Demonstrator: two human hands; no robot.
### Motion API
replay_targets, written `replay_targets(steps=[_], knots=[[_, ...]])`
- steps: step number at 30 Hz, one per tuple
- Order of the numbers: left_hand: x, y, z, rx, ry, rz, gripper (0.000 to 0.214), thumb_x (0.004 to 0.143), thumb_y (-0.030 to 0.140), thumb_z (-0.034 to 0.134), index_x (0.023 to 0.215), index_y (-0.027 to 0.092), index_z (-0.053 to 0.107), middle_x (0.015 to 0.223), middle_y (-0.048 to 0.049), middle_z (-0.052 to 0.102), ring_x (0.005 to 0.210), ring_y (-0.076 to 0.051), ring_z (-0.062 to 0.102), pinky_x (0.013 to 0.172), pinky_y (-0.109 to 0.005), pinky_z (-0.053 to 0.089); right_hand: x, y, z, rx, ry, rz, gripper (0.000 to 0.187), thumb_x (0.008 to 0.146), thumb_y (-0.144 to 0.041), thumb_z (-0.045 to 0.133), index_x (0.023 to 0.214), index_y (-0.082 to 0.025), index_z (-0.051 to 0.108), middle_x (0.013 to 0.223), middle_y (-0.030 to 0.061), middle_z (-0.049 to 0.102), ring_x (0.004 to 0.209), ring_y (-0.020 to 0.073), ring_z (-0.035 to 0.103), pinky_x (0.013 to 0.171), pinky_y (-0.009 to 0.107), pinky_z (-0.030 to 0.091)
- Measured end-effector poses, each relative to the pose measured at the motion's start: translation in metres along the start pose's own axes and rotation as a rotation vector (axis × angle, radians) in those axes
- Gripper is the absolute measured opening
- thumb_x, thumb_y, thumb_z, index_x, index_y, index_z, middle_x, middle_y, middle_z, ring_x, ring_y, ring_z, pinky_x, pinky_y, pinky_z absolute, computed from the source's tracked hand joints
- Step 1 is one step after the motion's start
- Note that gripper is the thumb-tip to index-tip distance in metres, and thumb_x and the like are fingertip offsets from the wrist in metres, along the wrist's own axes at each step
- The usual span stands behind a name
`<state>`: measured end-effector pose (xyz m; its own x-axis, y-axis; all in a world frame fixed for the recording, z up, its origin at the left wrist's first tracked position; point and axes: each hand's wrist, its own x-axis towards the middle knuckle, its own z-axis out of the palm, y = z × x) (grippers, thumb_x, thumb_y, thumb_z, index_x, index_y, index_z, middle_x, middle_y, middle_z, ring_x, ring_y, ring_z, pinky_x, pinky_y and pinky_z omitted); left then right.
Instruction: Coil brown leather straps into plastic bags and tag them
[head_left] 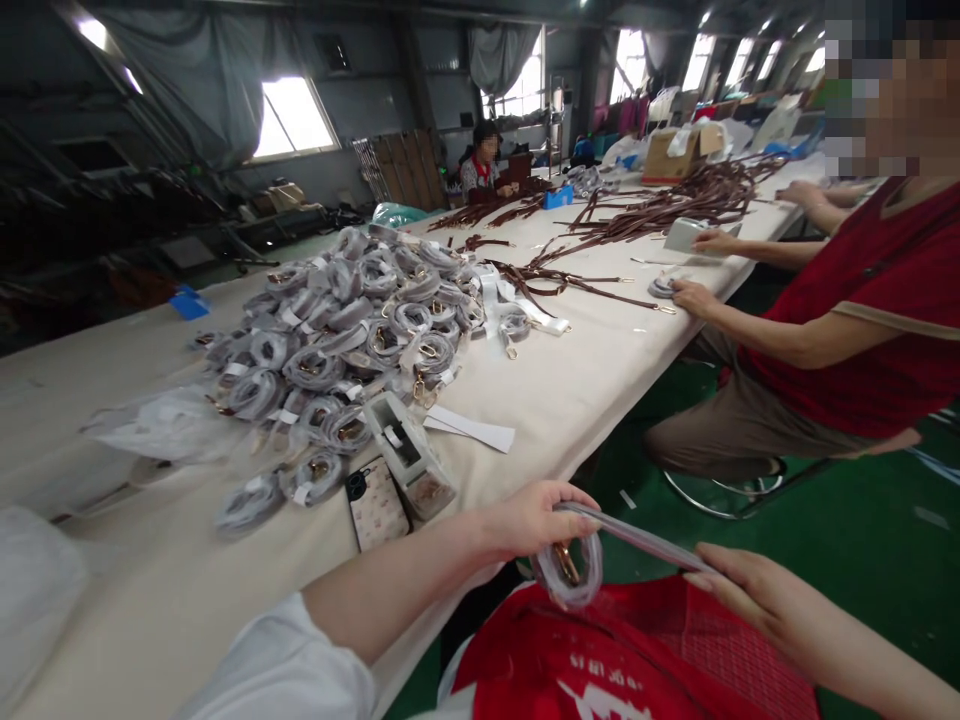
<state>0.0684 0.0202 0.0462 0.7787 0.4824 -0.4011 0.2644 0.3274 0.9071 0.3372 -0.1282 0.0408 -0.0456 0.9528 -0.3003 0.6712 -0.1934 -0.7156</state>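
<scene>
My left hand point(536, 520) is closed round a coiled grey strap point(571, 572) with a gold clasp inside the coil, held just off the table's near edge above my red lap. The strap's loose end point(645, 540) runs right to my right hand point(739, 580), whose fingers pinch it. A big pile of similar wrapped grey strap coils point(345, 320) lies on the cream table point(600, 390) ahead of my left arm.
A small box point(409, 455) and a patterned pouch point(379, 515) sit near the pile, with white paper strips point(472, 428) and a clear plastic bag point(161, 425). A person in red point(862, 320) works seated at the right. Brown straps point(675, 205) cover the far table.
</scene>
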Motion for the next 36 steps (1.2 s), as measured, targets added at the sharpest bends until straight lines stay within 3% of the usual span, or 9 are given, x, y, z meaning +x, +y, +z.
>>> replay_targets(steps=[6,9,13,17,21,24,26,30,36], knots=[[0.016,0.013,0.015,-0.201,0.256,0.149,0.066,0.07,0.056,0.076,0.117,0.011,0.06,0.066,0.0027,0.054,0.056,-0.008,0.045,0.052,-0.02,0.036,0.004,-0.018,0.032,0.054,0.095,-0.043,0.035,0.094,-0.053,0.045,0.087,-0.025,0.063,0.085,0.0069,0.072,0.077,0.0255,0.065,0.072,0.033,0.051],[0.034,0.014,0.04,-0.36,0.528,0.309,0.059,0.079,0.057,0.067,0.116,0.012,0.059,0.072,0.0007,0.055,0.063,-0.01,0.049,0.058,-0.022,0.041,0.022,-0.04,0.069,0.167,0.228,-0.124,0.033,0.098,-0.047,0.038,0.107,-0.022,0.057,0.104,0.0107,0.069,0.095,0.0262,0.065,0.084,0.036,0.051],[0.038,-0.009,0.073,-0.323,0.761,0.28,0.058,0.091,0.06,0.046,0.125,0.013,0.053,0.099,-0.0104,0.063,0.09,-0.022,0.059,0.081,-0.033,0.049,0.049,-0.056,0.088,0.337,0.493,-0.066,0.037,0.098,-0.049,0.034,0.116,-0.019,0.048,0.108,0.013,0.067,0.099,0.0271,0.065,0.085,0.038,0.051],[0.014,-0.035,0.074,-0.063,0.642,0.202,0.055,0.094,0.055,0.044,0.126,0.012,0.053,0.128,-0.0165,0.057,0.121,-0.028,0.05,0.104,-0.037,0.04,0.058,-0.053,0.054,0.297,0.422,-0.056,0.035,0.094,-0.053,0.044,0.101,-0.02,0.054,0.088,0.0078,0.069,0.081,0.0249,0.064,0.073,0.034,0.05],[-0.01,-0.045,0.05,0.112,0.373,0.189,0.062,0.095,0.057,0.039,0.134,0.009,0.048,0.117,-0.0164,0.063,0.107,-0.026,0.059,0.094,-0.039,0.047,0.042,-0.053,0.025,0.034,-0.044,-0.129,0.023,0.092,-0.046,0.054,0.093,-0.023,0.057,0.082,0.0022,0.067,0.075,0.0207,0.06,0.069,0.03,0.045],[-0.022,-0.05,0.043,0.305,0.168,0.215,0.066,0.093,0.056,0.046,0.142,0.013,0.041,0.118,-0.0142,0.064,0.104,-0.026,0.062,0.091,-0.038,0.049,0.03,-0.059,0.036,-0.036,-0.281,-0.135,0.016,0.088,-0.038,0.062,0.091,-0.023,0.059,0.084,0.0013,0.067,0.073,0.0193,0.06,0.066,0.028,0.044],[-0.028,-0.055,0.047,0.399,0.128,0.237,0.059,0.095,0.051,0.044,0.141,0.015,0.042,0.127,-0.0143,0.061,0.112,-0.027,0.059,0.097,-0.039,0.046,0.026,-0.063,0.052,0.028,-0.298,-0.108,0.014,0.086,-0.03,0.062,0.096,-0.021,0.06,0.087,0.002,0.068,0.074,0.0189,0.061,0.066,0.027,0.045],[-0.035,-0.06,0.056,0.404,0.219,0.235,0.056,0.097,0.046,0.041,0.142,0.013,0.04,0.119,-0.0147,0.065,0.106,-0.027,0.063,0.093,-0.038,0.047,0.024,-0.06,0.067,0.111,-0.272,-0.04,0.023,0.083,-0.035,0.067,0.099,-0.019,0.062,0.087,0.0025,0.069,0.073,0.0192,0.062,0.064,0.026,0.047],[-0.035,-0.06,0.045,0.352,0.195,0.304,0.039,0.1,0.037,0.034,0.118,0.017,0.063,0.113,-0.0081,0.068,0.104,-0.02,0.062,0.095,-0.029,0.044,0.017,-0.052,0.075,0.058,-0.232,0.007,0.027,0.088,-0.046,0.06,0.095,-0.02,0.064,0.087,0.005,0.072,0.077,0.0224,0.065,0.069,0.03,0.049]])
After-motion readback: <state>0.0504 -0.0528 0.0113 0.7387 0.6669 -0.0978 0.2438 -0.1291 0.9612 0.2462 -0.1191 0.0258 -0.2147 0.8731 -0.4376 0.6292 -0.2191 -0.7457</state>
